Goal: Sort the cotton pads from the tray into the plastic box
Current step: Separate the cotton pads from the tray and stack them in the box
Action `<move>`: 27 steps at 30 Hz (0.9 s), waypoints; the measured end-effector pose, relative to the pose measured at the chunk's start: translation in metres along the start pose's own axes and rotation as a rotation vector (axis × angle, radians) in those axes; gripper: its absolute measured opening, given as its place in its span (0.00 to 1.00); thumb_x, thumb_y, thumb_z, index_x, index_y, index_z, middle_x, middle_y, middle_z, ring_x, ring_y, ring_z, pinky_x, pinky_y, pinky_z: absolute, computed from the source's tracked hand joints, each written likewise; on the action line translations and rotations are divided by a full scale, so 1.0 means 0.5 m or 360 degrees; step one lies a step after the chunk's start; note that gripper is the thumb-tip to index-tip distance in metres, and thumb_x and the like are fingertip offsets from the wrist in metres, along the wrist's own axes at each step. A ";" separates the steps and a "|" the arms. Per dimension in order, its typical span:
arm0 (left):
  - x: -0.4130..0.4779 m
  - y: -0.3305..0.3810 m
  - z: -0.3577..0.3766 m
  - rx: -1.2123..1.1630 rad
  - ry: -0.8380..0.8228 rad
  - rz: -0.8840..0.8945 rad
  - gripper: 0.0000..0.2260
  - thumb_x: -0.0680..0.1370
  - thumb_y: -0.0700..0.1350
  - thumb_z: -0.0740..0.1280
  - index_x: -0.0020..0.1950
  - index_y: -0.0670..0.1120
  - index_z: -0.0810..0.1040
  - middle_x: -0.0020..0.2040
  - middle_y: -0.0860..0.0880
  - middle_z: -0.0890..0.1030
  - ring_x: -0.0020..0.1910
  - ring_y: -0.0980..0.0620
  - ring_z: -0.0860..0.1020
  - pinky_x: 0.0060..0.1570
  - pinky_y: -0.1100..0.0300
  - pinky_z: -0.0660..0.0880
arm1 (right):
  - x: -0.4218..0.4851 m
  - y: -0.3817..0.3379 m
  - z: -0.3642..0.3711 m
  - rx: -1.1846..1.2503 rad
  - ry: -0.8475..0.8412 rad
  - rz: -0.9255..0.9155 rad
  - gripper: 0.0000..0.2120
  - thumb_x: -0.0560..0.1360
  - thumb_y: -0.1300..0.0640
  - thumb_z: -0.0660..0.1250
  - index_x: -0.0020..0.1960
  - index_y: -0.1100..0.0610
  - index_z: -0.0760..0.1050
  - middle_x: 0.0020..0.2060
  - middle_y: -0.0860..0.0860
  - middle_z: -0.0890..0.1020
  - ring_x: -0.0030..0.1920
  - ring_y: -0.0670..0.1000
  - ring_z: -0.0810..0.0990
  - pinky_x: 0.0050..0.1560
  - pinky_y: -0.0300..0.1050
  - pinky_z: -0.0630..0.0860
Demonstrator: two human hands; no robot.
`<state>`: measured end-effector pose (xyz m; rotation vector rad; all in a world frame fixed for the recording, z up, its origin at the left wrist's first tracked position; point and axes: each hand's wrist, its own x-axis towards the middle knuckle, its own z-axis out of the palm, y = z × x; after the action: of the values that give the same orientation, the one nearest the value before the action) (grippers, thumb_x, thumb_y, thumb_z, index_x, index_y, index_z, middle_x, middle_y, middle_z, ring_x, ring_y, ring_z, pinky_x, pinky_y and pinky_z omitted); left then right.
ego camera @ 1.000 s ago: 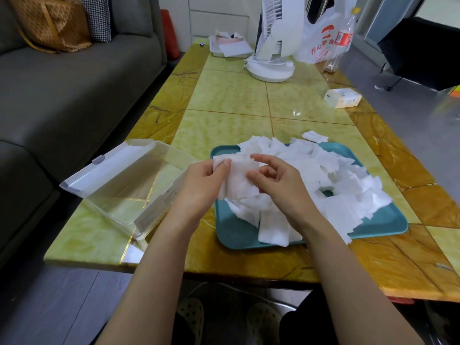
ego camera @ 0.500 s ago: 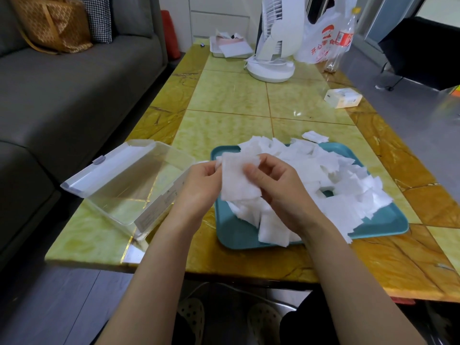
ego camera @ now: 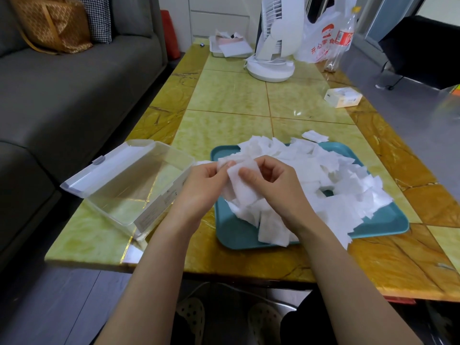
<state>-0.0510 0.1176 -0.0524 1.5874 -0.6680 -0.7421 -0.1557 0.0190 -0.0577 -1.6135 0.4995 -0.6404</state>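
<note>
Fingers: my left hand [ego camera: 199, 188] and right hand [ego camera: 281, 195] pinch stacked cotton pads [ego camera: 242, 188].
Risk: an uneven stack may slip, missing the plastic box [ego camera: 149, 215] to my left.

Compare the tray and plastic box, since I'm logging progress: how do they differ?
The tray is opaque teal; the plastic box is clear. The tray is shallow and lidless; the box is deeper, lid open. The tray is heaped with cotton pads; the box shows none. Both sit on the table.

White cotton pads [ego camera: 348, 188] heaped on teal tray [ego camera: 231, 232], clear plastic box [ego camera: 129, 188] open
</note>
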 end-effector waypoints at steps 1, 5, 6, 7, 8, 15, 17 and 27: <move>0.001 0.000 0.000 0.0001 0.0011 -0.0004 0.13 0.81 0.47 0.61 0.49 0.44 0.83 0.46 0.45 0.85 0.44 0.55 0.81 0.49 0.56 0.76 | 0.001 0.003 -0.002 -0.0048 0.0023 -0.0016 0.03 0.73 0.59 0.70 0.44 0.59 0.80 0.39 0.52 0.83 0.40 0.45 0.79 0.41 0.38 0.75; 0.003 -0.001 -0.001 0.0003 0.0057 -0.0001 0.15 0.82 0.48 0.61 0.50 0.39 0.82 0.48 0.42 0.84 0.48 0.46 0.80 0.51 0.50 0.75 | 0.001 -0.002 -0.002 0.0393 -0.0073 0.0115 0.09 0.73 0.57 0.67 0.50 0.60 0.79 0.42 0.52 0.83 0.45 0.48 0.81 0.45 0.38 0.78; 0.003 0.000 0.000 0.0002 0.0057 -0.0007 0.15 0.82 0.48 0.61 0.50 0.40 0.82 0.49 0.42 0.84 0.49 0.45 0.81 0.53 0.48 0.76 | 0.001 -0.005 0.000 0.0568 -0.0106 0.0169 0.11 0.71 0.56 0.68 0.51 0.61 0.78 0.43 0.53 0.84 0.45 0.49 0.81 0.46 0.40 0.79; 0.002 0.002 0.000 0.0002 0.0050 -0.0017 0.14 0.82 0.48 0.61 0.50 0.41 0.83 0.49 0.42 0.84 0.49 0.46 0.81 0.55 0.48 0.76 | 0.001 -0.005 0.003 0.0637 -0.0097 0.0194 0.12 0.69 0.56 0.69 0.50 0.61 0.78 0.43 0.54 0.84 0.46 0.50 0.82 0.48 0.41 0.79; 0.001 0.002 0.001 -0.0003 0.0038 -0.0025 0.13 0.82 0.47 0.61 0.51 0.42 0.83 0.49 0.42 0.84 0.49 0.47 0.81 0.56 0.48 0.76 | 0.002 -0.004 0.007 0.0598 -0.0051 0.0199 0.13 0.67 0.55 0.70 0.48 0.60 0.78 0.43 0.54 0.84 0.46 0.50 0.82 0.49 0.43 0.79; -0.004 0.007 0.005 0.0020 -0.0070 -0.0031 0.16 0.83 0.49 0.57 0.47 0.49 0.83 0.45 0.49 0.86 0.51 0.50 0.82 0.61 0.48 0.75 | 0.003 0.007 0.007 0.0055 0.0205 0.0053 0.04 0.71 0.59 0.72 0.41 0.58 0.79 0.35 0.49 0.80 0.39 0.44 0.78 0.41 0.34 0.75; -0.006 0.010 0.008 0.0035 -0.0094 -0.0040 0.17 0.83 0.50 0.55 0.46 0.51 0.83 0.45 0.49 0.86 0.51 0.50 0.82 0.61 0.49 0.75 | 0.005 0.008 0.009 0.0029 0.0265 0.0043 0.04 0.70 0.59 0.73 0.39 0.56 0.78 0.32 0.45 0.80 0.36 0.41 0.78 0.38 0.32 0.74; -0.005 0.004 0.003 0.0116 -0.0086 -0.0065 0.25 0.83 0.55 0.55 0.52 0.33 0.78 0.44 0.44 0.80 0.46 0.48 0.78 0.61 0.42 0.72 | 0.004 0.019 0.015 -0.0226 0.0338 -0.0071 0.06 0.69 0.57 0.74 0.41 0.53 0.77 0.34 0.44 0.79 0.35 0.40 0.75 0.38 0.30 0.72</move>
<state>-0.0538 0.1182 -0.0501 1.6563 -0.7107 -0.8008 -0.1489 0.0218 -0.0672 -1.7024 0.6787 -0.8308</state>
